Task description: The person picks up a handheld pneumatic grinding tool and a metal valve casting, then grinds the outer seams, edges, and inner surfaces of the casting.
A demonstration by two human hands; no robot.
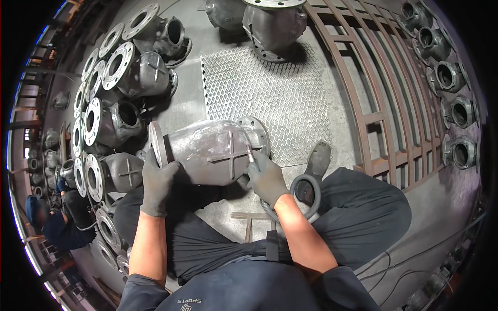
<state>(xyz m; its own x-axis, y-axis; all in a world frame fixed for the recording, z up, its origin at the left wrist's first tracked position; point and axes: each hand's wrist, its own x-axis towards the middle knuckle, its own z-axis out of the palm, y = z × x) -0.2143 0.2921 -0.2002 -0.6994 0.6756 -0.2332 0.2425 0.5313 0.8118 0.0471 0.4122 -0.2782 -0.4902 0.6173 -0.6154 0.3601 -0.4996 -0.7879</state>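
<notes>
A grey cast-metal valve body with a raised cross lies on its side in front of me, a round flange at each end. My gloved left hand is wrapped around the rim of its left flange. In my gloved right hand is a slim handheld grinder, its thin metal end pointing up beside the right flange. I cannot tell whether its tip touches the casting. A grey ribbed hose loops next to my right wrist, over my leg.
Perforated metal sheet covers the floor ahead. Flanged castings crowd the left, and another casting stands beyond the sheet. A brown metal frame lies to the right, with more castings past it. Another person sits far left. Cables trail lower right.
</notes>
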